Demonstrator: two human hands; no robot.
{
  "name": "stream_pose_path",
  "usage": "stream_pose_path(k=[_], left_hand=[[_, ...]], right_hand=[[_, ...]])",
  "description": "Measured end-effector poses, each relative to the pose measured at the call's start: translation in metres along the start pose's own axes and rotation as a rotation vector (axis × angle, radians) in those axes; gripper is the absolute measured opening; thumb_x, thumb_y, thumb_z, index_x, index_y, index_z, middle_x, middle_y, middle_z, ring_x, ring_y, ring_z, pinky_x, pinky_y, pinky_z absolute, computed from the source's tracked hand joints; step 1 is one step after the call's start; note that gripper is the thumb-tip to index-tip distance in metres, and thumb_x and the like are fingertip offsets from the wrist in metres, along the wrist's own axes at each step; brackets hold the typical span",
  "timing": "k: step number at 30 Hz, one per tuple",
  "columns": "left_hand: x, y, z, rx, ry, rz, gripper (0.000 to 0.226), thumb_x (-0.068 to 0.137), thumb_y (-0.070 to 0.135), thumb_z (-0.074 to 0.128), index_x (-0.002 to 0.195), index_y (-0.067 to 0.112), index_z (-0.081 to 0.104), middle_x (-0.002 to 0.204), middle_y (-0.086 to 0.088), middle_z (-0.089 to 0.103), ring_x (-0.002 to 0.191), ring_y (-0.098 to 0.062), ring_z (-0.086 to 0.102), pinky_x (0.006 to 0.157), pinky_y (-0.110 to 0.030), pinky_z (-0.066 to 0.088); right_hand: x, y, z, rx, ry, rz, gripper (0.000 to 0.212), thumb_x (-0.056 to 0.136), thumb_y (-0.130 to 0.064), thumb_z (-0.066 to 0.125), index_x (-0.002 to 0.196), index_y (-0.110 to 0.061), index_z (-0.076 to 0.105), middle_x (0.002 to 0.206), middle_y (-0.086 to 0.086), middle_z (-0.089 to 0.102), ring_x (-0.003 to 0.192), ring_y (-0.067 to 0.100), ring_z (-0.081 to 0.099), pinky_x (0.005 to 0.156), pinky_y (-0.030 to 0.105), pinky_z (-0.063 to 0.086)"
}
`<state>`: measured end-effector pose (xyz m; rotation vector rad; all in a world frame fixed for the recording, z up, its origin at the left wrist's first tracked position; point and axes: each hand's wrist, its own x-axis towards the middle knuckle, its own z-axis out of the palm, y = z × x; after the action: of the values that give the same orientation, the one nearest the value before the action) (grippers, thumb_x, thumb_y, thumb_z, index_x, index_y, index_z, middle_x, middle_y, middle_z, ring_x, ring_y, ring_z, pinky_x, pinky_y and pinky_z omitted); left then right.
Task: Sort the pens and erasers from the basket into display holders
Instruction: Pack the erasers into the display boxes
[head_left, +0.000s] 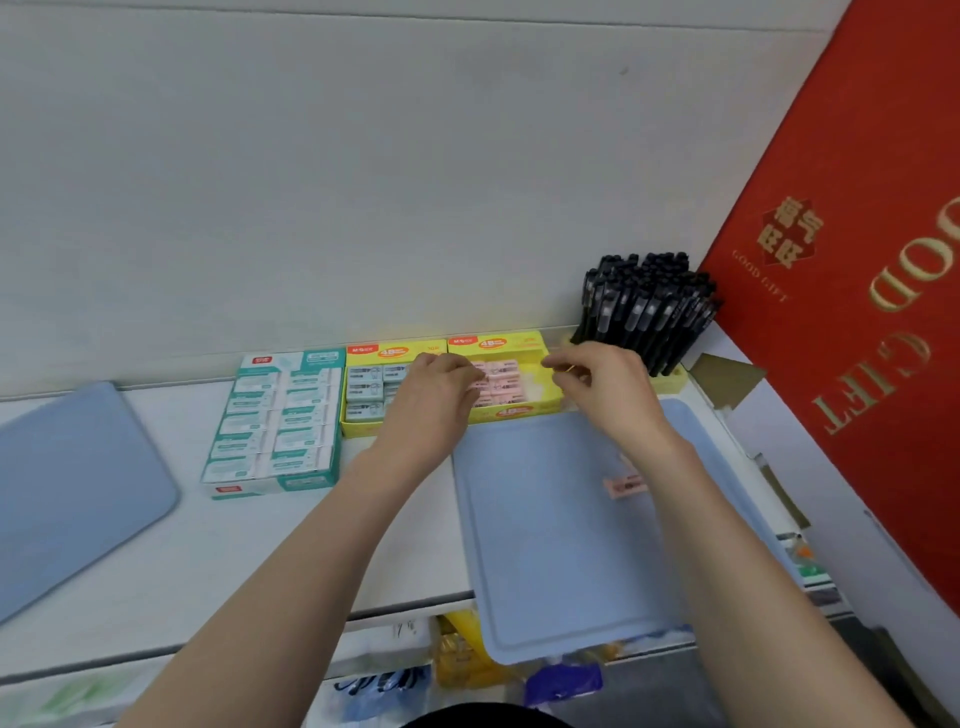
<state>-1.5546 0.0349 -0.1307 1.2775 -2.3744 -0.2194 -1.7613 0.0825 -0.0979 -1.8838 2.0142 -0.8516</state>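
Two yellow eraser boxes (395, 351), two blue trays (545, 571), one loose pink eraser (626, 486).

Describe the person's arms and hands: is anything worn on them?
Both forearms are bare down to the picture's lower edge; no sleeve shows. The left hand and the right hand wear no gloves, and neither wrist carries a watch or band. Rings cannot be told: the fingers are blurred.

Pens (647, 312) stand right of eraser boxes (447, 384).
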Motion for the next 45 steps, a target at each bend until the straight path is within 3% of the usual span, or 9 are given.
stream_pose_path(k=[3, 9, 15, 18, 24, 30, 36, 39, 45], left_hand=[[-0.005, 0.019, 0.005, -0.081, 0.034, 0.053, 0.020, 0.087, 0.008, 0.064, 0.105, 0.012, 0.072, 0.105, -0.009, 0.067, 0.098, -0.034, 0.056, 0.085, -0.035, 0.040], [-0.005, 0.084, 0.026, -0.239, -0.129, 0.153, 0.025, 0.091, 0.026, 0.062, 0.114, 0.017, 0.067, 0.109, -0.006, 0.063, 0.104, -0.025, 0.055, 0.087, -0.032, 0.039], [-0.008, 0.123, 0.050, -0.205, -0.316, 0.173, 0.043, 0.082, 0.042, 0.072, 0.114, 0.015, 0.063, 0.110, -0.007, 0.061, 0.106, -0.024, 0.052, 0.088, -0.029, 0.036], [-0.009, 0.119, 0.047, -0.160, -0.306, 0.178, 0.030, 0.086, 0.036, 0.068, 0.107, 0.015, 0.064, 0.107, -0.008, 0.062, 0.103, -0.025, 0.053, 0.083, -0.029, 0.036], [-0.016, 0.095, 0.038, -0.122, -0.351, 0.232, 0.024, 0.090, 0.024, 0.064, 0.113, 0.015, 0.062, 0.109, -0.008, 0.060, 0.104, -0.026, 0.054, 0.084, -0.031, 0.037], [-0.028, 0.056, 0.014, -0.190, -0.116, 0.117, 0.023, 0.093, 0.022, 0.061, 0.112, 0.010, 0.065, 0.107, -0.010, 0.062, 0.102, -0.027, 0.055, 0.079, -0.025, 0.032], [-0.036, -0.008, -0.015, -0.110, 0.065, -0.117, 0.022, 0.089, 0.018, 0.066, 0.110, 0.011, 0.067, 0.106, -0.009, 0.062, 0.100, -0.031, 0.056, 0.084, -0.036, 0.040], [-0.042, -0.022, -0.026, -0.099, 0.113, -0.192, 0.021, 0.089, 0.017, 0.066, 0.109, 0.010, 0.068, 0.104, -0.009, 0.063, 0.098, -0.030, 0.057, 0.083, -0.034, 0.041], [-0.049, -0.033, -0.033, -0.100, 0.125, -0.251, 0.022, 0.092, 0.021, 0.063, 0.112, 0.013, 0.067, 0.108, -0.006, 0.061, 0.100, -0.024, 0.056, 0.085, -0.032, 0.042]], right_hand=[[-0.030, 0.024, -0.030, -0.086, 0.043, 0.124, 0.023, 0.089, -0.007, 0.063, 0.101, -0.021, 0.077, 0.100, -0.004, 0.074, 0.086, 0.009, 0.063, 0.076, 0.020, 0.041], [-0.077, 0.068, -0.065, -0.213, -0.109, 0.409, 0.028, 0.089, -0.012, 0.060, 0.093, -0.037, 0.070, 0.105, 0.000, 0.070, 0.097, 0.022, 0.062, 0.083, 0.030, 0.049], [-0.074, 0.065, -0.057, -0.258, -0.266, 0.192, 0.041, 0.088, -0.013, 0.066, 0.125, -0.030, 0.064, 0.112, 0.001, 0.059, 0.101, 0.020, 0.058, 0.079, 0.027, 0.040], [-0.069, 0.070, -0.052, -0.274, -0.278, 0.150, 0.033, 0.085, -0.016, 0.070, 0.117, -0.025, 0.069, 0.110, 0.000, 0.058, 0.101, 0.020, 0.057, 0.076, 0.024, 0.035], [-0.049, 0.060, -0.045, -0.251, -0.229, 0.173, 0.016, 0.082, -0.027, 0.076, 0.096, -0.021, 0.072, 0.096, -0.002, 0.068, 0.083, 0.012, 0.058, 0.067, 0.023, 0.043], [-0.011, 0.007, -0.016, 0.118, -0.046, 0.081, 0.023, 0.076, -0.012, 0.081, 0.098, -0.015, 0.075, 0.091, 0.000, 0.067, 0.071, 0.008, 0.060, 0.062, 0.008, 0.041], [0.023, -0.030, 0.026, -0.018, -0.143, -0.004, 0.023, 0.076, -0.018, 0.079, 0.099, -0.017, 0.075, 0.092, -0.002, 0.069, 0.078, 0.013, 0.062, 0.073, 0.026, 0.045], [0.028, -0.041, 0.045, -0.056, -0.244, -0.054, 0.021, 0.075, -0.013, 0.077, 0.095, -0.019, 0.075, 0.079, -0.006, 0.060, 0.075, 0.013, 0.056, 0.063, 0.021, 0.032], [0.032, -0.043, 0.063, -0.076, -0.174, -0.039, 0.017, 0.074, -0.011, 0.076, 0.085, -0.023, 0.076, 0.074, -0.007, 0.059, 0.075, 0.013, 0.054, 0.057, 0.020, 0.030]])
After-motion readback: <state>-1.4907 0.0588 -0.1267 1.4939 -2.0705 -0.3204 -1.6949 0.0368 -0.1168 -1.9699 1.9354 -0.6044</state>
